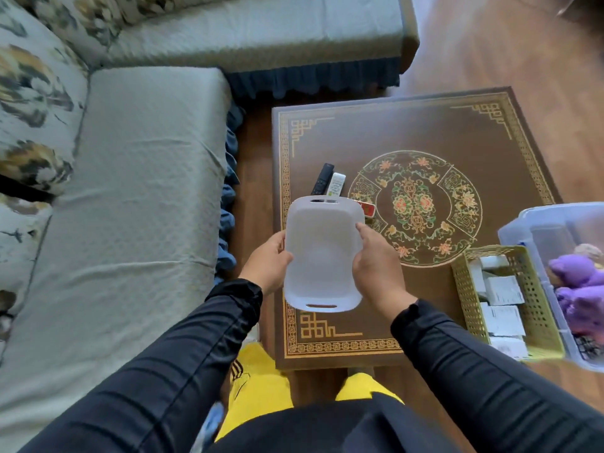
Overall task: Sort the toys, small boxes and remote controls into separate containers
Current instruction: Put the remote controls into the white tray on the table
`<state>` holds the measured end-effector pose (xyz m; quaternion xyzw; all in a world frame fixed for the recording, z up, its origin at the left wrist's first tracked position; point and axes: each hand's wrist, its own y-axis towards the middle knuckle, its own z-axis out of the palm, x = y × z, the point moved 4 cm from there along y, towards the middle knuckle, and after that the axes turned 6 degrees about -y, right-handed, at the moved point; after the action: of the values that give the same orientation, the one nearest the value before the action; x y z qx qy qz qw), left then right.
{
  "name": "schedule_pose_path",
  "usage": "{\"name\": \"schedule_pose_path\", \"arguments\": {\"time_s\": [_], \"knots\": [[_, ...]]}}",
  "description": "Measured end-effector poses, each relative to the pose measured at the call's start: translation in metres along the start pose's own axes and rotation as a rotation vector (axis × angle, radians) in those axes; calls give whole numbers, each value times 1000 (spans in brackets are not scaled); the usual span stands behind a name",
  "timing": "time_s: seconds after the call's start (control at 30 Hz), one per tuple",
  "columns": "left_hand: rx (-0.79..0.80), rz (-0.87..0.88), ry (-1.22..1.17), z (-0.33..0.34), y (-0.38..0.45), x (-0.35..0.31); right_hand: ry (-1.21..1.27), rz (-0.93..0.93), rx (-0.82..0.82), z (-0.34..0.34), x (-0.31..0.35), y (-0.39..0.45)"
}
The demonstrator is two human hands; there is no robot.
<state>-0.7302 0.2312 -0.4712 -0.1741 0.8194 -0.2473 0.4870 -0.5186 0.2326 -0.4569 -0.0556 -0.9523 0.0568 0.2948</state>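
I hold an empty white plastic basket (322,253) above the table's left part, my left hand (269,261) gripping its left rim and my right hand (376,266) gripping its right rim. Beyond it on the table lie a black remote (322,178) and a white remote (336,184) side by side. A small red box (367,209) peeks out just past the basket's far right corner. At the right, a yellow-green woven basket (464,289) holds several small white boxes (503,291). A clear plastic bin (519,230) holds purple plush toys (580,289).
The brown table (425,142) has a gold border and a floral medallion. A grey sofa (130,207) with patterned cushions stands to the left and behind. Wooden floor (523,44) shows at the upper right. My yellow slippers (258,371) are under the table's near edge.
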Motion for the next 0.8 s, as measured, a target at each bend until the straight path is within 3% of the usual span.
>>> {"name": "schedule_pose_path", "arguments": {"time_s": [0.47,0.8], "knots": [[273,158,215,-116,130,0,151,478,-167,90,98,41],[366,190,362,-122,171,-6,269,618,-184,117,101,59]]}}
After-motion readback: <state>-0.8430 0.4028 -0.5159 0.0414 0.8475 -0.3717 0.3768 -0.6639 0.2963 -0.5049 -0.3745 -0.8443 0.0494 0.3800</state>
